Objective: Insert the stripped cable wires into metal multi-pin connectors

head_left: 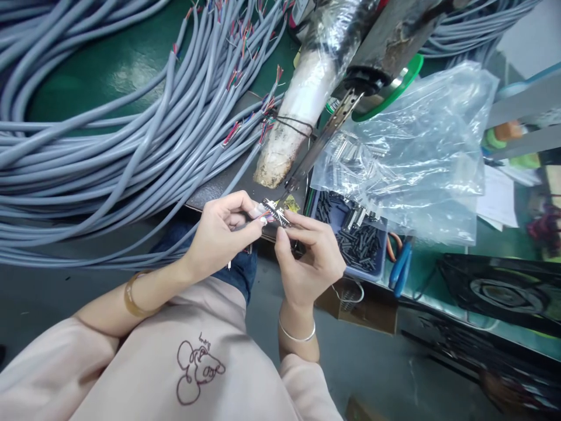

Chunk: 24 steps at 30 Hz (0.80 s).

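My left hand [225, 231] pinches thin coloured wires [265, 216] between thumb and forefinger, right against a small metal multi-pin connector [275, 211]. On the connector's other side, my right hand [309, 254] is closed, its thumb and fingertips gripping the connector's end. Just above it, the tip of a soldering iron with a perforated metal shaft [326, 137] points down at the connector, close to or touching it; I cannot tell which. A plastic-wrapped white and brown tube [291, 117] slants down beside the iron. The fingertips partly hide the wires and connector.
Grey cables [114, 158] with stripped coloured ends spread over the left side. To the right stand a blue bin [381, 266] of small black pieces and connectors, a clear plastic bag [432, 164], blue-handled pliers [401, 268] and a black fan-like device [504, 292]. Below is a cardboard box [372, 313].
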Tool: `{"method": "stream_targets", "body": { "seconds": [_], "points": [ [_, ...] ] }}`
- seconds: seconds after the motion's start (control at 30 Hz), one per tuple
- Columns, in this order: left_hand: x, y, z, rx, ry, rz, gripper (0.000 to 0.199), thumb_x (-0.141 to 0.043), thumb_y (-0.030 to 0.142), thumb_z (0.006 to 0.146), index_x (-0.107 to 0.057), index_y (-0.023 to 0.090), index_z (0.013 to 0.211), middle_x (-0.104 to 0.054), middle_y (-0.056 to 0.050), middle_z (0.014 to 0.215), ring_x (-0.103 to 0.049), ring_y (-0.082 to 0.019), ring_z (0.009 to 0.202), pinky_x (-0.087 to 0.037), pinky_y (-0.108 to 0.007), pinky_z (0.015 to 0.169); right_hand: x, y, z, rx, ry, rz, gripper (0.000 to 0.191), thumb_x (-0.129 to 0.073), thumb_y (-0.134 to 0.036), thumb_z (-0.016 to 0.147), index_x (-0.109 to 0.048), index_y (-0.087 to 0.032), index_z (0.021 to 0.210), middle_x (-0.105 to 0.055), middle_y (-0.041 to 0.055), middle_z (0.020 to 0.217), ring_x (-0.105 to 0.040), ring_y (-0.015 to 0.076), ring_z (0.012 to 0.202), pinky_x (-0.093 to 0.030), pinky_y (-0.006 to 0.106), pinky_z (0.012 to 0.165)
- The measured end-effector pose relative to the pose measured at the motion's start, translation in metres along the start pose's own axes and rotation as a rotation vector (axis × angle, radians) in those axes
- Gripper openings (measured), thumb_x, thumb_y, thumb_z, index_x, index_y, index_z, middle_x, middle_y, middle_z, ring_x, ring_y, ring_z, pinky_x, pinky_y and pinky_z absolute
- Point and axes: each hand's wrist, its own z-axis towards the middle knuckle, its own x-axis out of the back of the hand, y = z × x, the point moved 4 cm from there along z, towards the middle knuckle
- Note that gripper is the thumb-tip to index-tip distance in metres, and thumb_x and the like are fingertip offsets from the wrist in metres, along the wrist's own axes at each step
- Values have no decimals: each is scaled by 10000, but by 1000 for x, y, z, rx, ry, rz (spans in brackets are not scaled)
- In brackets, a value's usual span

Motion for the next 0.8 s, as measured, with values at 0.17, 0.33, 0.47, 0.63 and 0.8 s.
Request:
{"method": "stream_targets", "body": {
  "seconds": [0.17, 0.33, 0.47, 0.63, 0.8],
  "points": [
    [1, 0, 1, -7, -2, 41, 162, -719, 184, 680, -561, 178, 645, -619, 1, 627, -534, -72, 509, -395, -165, 422, 0, 2, -1, 3, -10, 0, 148, -746, -100, 851, -682, -231, 875, -790, 0, 968, -762, 158, 877, -634, 313, 788],
    [1, 1, 4, -17, 9, 57, 159, -708, 178, 662, -551, 171, 637, -605, 0, 631, -503, -58, 509, -312, -152, 404, 0, 1, 2, 19, -9, -19, 154, -758, -95, 844, -690, -230, 875, -790, -3, 974, -762, 157, 876, -639, 312, 808],
    [0, 4, 5, -32, 8, 59, 155, -703, 174, 666, -551, 170, 636, -601, 6, 630, -487, -50, 505, -316, -148, 412, 0, -2, 5, 33, 3, -18, 172, -770, -74, 832, -699, -223, 882, -789, 2, 984, -759, 145, 888, -636, 291, 831],
    [0, 5, 5, -16, -6, 56, 157, -711, 188, 670, -558, 171, 640, -586, 12, 622, -469, -46, 496, -300, -152, 406, 1, -4, 3, 57, 8, -28, 177, -767, -71, 831, -696, -223, 887, -788, 17, 1021, -758, 144, 909, -643, 271, 821],
    [1, 0, 5, 46, -47, 60, 176, -720, 198, 671, -548, 168, 647, -534, 36, 584, -391, -26, 453, -273, -152, 391, 2, -4, -2, 115, -29, -94, 162, -749, -73, 847, -662, -205, 883, -800, 43, 1010, -772, 141, 886, -635, 237, 807]
  ]
}}
